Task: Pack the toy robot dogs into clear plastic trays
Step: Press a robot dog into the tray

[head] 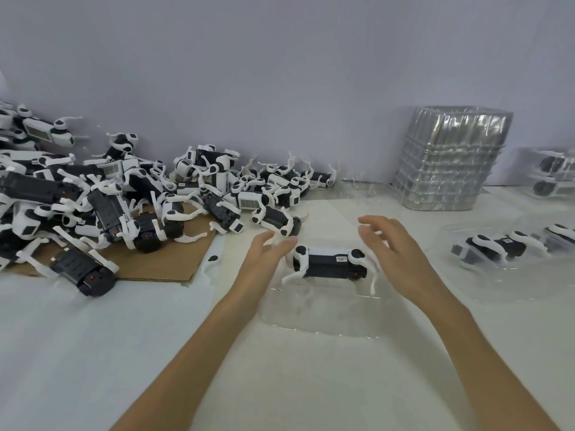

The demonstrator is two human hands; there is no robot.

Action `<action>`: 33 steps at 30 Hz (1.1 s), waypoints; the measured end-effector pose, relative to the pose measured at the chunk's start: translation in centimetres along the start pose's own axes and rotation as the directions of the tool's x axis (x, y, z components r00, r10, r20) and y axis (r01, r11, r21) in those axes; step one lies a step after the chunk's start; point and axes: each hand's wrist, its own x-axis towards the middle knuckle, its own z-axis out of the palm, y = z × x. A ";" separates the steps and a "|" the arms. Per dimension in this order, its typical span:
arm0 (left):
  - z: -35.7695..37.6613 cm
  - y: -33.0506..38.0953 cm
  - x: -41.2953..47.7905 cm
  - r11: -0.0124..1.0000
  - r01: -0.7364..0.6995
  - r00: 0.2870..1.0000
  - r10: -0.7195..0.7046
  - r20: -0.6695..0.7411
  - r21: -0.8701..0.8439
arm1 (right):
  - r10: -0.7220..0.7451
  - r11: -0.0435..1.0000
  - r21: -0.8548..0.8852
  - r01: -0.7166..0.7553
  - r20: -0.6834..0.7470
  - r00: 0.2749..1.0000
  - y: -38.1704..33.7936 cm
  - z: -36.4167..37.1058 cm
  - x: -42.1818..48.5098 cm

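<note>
A black-and-white toy robot dog (329,263) lies on its side in a clear plastic tray (320,315) at the table's middle. My left hand (264,256) hovers just left of the dog with its fingers loosely extended and holds nothing. To the dog's right, my right hand (395,247) is spread with relaxed fingers, also holding nothing. A big pile of toy robot dogs (124,197) covers the left side, partly on brown cardboard (149,262).
A tall stack of clear trays (448,160) stands at the back right. A packed tray with a dog (501,253) lies at the right, and more packed trays (550,172) sit at the far right edge. A grey wall closes the back.
</note>
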 end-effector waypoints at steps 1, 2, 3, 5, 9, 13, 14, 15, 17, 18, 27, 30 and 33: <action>-0.2 0.2 0.3 0.998 0.065 0.998 -0.065 -0.010 0.012 | 0.108 0.994 0.011 -0.108 0.047 0.993 0.5 -0.4 0.2; -0.6 0.4 0.6 0.993 0.112 0.994 -0.112 -0.002 0.027 | 0.198 0.980 -0.033 -0.195 0.112 0.974 1.0 -0.8 0.4; -0.9 0.4 0.8 0.991 0.127 0.992 -0.128 0.021 0.047 | 0.284 0.958 -0.101 -0.270 0.179 0.942 1.5 -1.2 0.6; -1.2 0.1 0.5 0.989 0.052 0.996 -0.061 0.058 0.140 | 0.381 0.922 -0.175 -0.345 0.267 0.885 2.2 -1.4 0.9; -0.9 -0.4 -0.2 0.977 -0.192 0.981 0.189 0.037 0.096 | 0.286 0.942 0.071 -0.327 0.339 0.896 2.1 -1.4 0.9; -0.8 0.4 -0.6 0.940 -0.338 0.941 0.338 -0.017 -0.043 | 0.076 0.902 0.381 -0.203 0.323 0.943 1.2 -1.0 0.5; -0.9 0.6 -0.7 0.933 -0.353 0.935 0.354 -0.010 -0.074 | 0.030 0.904 0.399 -0.151 0.294 0.955 1.1 -0.9 0.4; -1.0 0.7 -0.7 0.928 -0.359 0.932 0.361 0.009 -0.097 | -0.016 0.912 0.399 -0.093 0.263 0.965 1.0 -0.7 0.4; -1.3 0.8 -0.8 0.924 -0.361 0.926 0.371 0.070 -0.125 | -0.067 0.912 0.408 -0.026 0.213 0.975 0.7 -0.7 0.2; -1.4 0.8 -0.7 0.923 -0.361 0.923 0.374 0.092 -0.135 | -0.078 0.908 0.420 -0.012 0.197 0.977 0.6 -0.8 0.1; -0.8 0.5 -0.8 0.905 -0.420 0.906 0.422 0.019 -0.069 | -0.090 0.930 0.358 0.086 -0.008 0.996 0.4 -0.7 0.1; -0.4 0.2 -0.8 0.876 -0.478 0.878 0.475 -0.066 -0.062 | -0.093 0.930 0.343 0.132 -0.127 0.988 0.3 -0.2 0.0; -0.8 0.4 -0.6 0.899 -0.428 0.901 0.432 0.031 -0.096 | -0.058 0.912 0.392 0.118 -0.161 0.985 0.2 -0.1 0.1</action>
